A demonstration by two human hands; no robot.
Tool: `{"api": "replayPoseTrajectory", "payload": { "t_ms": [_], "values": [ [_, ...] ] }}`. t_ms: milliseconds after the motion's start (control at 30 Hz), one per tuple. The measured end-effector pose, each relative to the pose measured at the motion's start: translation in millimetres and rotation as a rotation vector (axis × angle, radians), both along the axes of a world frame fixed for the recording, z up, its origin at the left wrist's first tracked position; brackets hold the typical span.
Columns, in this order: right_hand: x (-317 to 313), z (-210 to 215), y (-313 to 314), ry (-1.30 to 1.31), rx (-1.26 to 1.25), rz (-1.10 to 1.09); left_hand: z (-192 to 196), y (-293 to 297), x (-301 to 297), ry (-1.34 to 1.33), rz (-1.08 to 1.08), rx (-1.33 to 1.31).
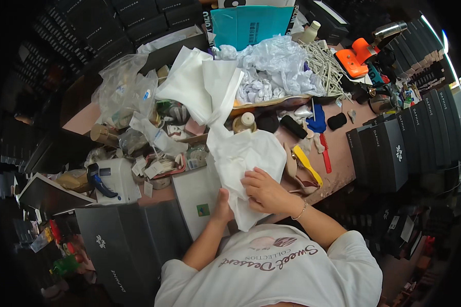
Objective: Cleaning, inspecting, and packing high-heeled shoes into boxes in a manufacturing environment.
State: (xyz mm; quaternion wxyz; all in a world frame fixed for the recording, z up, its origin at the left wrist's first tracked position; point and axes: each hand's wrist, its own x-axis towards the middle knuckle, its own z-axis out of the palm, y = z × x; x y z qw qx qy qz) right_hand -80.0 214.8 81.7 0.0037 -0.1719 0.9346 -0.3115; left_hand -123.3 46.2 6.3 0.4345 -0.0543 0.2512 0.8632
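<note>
Thin white wrapping, like tissue paper or soft cloth [248, 153], hangs in front of my chest. It is gathered to a narrow neck, and white folds [189, 87] flare out beyond that. My left hand [222, 207] grips its near left edge, thumb in front and fingers hidden behind. My right hand [263, 192] lies on its front with fingers bent into the folds. Whether anything is inside the wrapping cannot be seen. Just beyond it stands a bottle with a pale cap [247, 121]. Under my left forearm is a pale flat box [194, 192] with a green sticker.
Crumpled white paper [276, 66] fills the back of the bench. To the right lie a yellow-handled tool [308, 166], a red comb-like brush [325, 153] and a blue cloth [317, 118]. Black shoeboxes [389, 148] stand at right, another [118, 250] at lower left. A tape dispenser [101, 181] sits left.
</note>
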Motion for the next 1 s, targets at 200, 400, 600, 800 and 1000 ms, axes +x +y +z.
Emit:
{"api": "replayPoseTrajectory", "payload": {
  "t_ms": [200,400,600,800,1000],
  "values": [
    [31.0,-1.2,-29.5,0.058,-0.240,-0.140,-26.8,-33.7,1.3,-0.150,0.079,-0.140],
    [30.6,-47.6,18.6,-0.366,-0.256,-0.497,4.1,-75.3,-3.6,-0.013,0.354,-0.319],
    [0.6,-126.0,-14.5,-0.447,-0.330,-0.385,2.3,-110.7,-18.3,0.016,0.667,-0.649],
    [-9.1,-130.5,-19.3,-0.635,-0.041,-0.198,-59.8,-110.3,-12.0,-0.009,0.621,-0.837],
    [-32.1,-123.4,-23.3,-0.186,-0.007,-0.233,-60.7,-98.8,-9.4,-0.125,0.257,-0.572]
  ]
}}
